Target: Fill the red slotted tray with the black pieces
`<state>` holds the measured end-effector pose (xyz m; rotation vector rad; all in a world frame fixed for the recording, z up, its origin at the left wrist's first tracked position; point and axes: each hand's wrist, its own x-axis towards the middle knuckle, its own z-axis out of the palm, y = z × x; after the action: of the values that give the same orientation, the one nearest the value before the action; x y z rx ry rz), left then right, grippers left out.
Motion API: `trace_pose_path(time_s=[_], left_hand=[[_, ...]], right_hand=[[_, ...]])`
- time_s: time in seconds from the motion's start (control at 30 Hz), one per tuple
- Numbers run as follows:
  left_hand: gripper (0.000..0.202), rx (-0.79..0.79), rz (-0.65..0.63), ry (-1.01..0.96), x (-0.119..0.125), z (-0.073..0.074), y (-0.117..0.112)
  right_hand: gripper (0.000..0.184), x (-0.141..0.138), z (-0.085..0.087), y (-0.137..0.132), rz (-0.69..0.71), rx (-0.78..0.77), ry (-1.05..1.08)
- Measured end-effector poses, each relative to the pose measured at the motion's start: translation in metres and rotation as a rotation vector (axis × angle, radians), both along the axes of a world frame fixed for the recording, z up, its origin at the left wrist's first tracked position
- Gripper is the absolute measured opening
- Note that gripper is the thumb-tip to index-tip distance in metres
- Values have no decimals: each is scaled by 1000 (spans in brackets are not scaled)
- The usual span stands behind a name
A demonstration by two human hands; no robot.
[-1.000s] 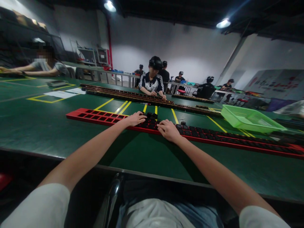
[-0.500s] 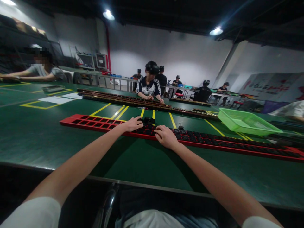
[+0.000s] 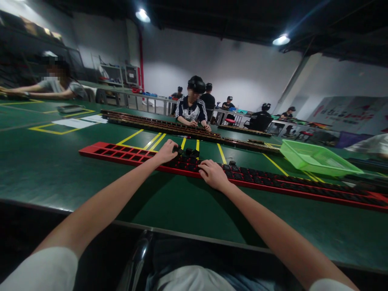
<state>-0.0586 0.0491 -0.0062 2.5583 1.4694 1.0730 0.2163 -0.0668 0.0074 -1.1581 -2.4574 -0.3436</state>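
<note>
A long red frame (image 3: 100,150) with two rows of square openings lies across the table before me. Its left openings hold no parts; black square parts (image 3: 238,176) fill the right stretch. My left hand (image 3: 166,152) is above the frame, fingers pinched round a small black part (image 3: 178,150). Just right of it, loose black parts (image 3: 191,152) sit at the frame's far edge. My right hand (image 3: 213,173) grips the frame near its middle, fingers bent over the top and thumb by the front edge. Its fingertips partly hide what lies under them.
A green plastic basket (image 3: 318,158) stands at the right beyond the frame. Long dark strips (image 3: 163,126) lie farther back, in front of a seated co-worker (image 3: 192,107). White papers (image 3: 74,123) and yellow tape lines mark the green table (image 3: 100,184). Another person (image 3: 65,85) sits at left.
My left hand has lifted slightly and moved a little left, its fingers now closed on a black part. My right hand stays at the same place on the frame.
</note>
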Motion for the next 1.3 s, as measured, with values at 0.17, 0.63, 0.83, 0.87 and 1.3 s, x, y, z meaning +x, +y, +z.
trace_pose_path(time_s=[0.17,0.63,0.83,0.87,1.3], left_hand=[[41,-207,-118,158,1,-4,4],[43,-271,-215,167,16,3,-7],[47,11,-130,48,0,22,-6],[49,36,-131,47,-6,29,-8],[52,-284,-108,420,-51,40,-52]], right_hand=[[30,0,0,-1,9,-9,4],[30,-1,2,-1,-6,-41,8],[30,-1,1,0,-11,-34,8],[30,-1,1,0,-10,-28,5],[30,-3,-4,-5,-70,29,-31]])
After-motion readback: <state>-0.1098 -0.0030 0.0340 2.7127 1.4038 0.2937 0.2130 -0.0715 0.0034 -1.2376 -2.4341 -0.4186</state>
